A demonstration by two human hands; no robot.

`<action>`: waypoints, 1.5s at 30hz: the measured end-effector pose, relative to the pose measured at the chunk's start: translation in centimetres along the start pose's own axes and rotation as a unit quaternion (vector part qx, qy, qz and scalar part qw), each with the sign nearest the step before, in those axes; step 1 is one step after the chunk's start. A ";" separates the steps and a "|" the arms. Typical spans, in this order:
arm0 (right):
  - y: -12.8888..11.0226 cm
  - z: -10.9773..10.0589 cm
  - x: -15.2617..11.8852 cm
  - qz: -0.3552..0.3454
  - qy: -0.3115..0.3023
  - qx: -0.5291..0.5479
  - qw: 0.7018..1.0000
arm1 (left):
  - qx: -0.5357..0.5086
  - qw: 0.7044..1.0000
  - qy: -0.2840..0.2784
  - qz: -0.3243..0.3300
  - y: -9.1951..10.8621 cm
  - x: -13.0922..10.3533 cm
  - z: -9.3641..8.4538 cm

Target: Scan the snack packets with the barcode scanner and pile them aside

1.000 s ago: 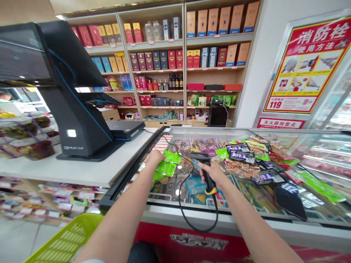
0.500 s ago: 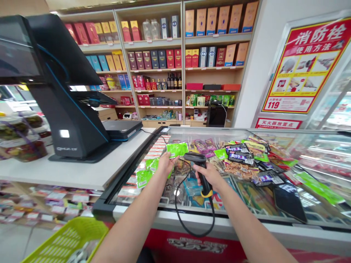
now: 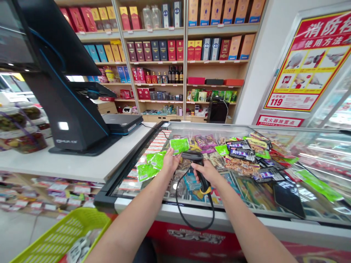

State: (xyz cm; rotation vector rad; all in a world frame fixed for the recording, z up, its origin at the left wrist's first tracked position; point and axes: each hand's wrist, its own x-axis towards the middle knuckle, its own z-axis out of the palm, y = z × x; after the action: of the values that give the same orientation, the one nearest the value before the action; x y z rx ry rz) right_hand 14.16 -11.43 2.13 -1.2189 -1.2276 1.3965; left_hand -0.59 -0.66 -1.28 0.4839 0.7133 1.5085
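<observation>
Left hand (image 3: 170,161), nearly closed, pinches green packet (image 3: 179,145) beside scanner (image 3: 193,156); right hand (image 3: 207,171) wraps its handle. Scanning seems in hand; next move calls for steady aim.

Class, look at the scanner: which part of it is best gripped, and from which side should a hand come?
The handle of the scanner, from the person's right, where the right hand holds it. It is narrow and slants down from the wider head, so fingers can likely wrap it. The cord leaves its lower end, so best stay above that.
</observation>
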 end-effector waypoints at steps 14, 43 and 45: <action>0.8 -0.2 0.3 0.008 -0.016 -0.003 1.000 | -0.064 0.998 0.010 -0.022 -0.2 0.8 -0.5; -1.3 -15.2 -1.9 -0.053 0.223 0.121 0.966 | 0.083 0.992 0.030 -0.087 -12.8 3.2 15.7; -0.9 -16.2 -1.9 -0.059 0.235 0.139 0.960 | 0.140 0.987 0.032 -0.072 -13.9 3.9 16.7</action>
State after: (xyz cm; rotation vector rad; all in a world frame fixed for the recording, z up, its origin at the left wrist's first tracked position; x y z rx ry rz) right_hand 30.50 -11.22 2.82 -1.1692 -0.7334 1.0657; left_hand 20.68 5.13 0.54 0.5838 0.9979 1.2980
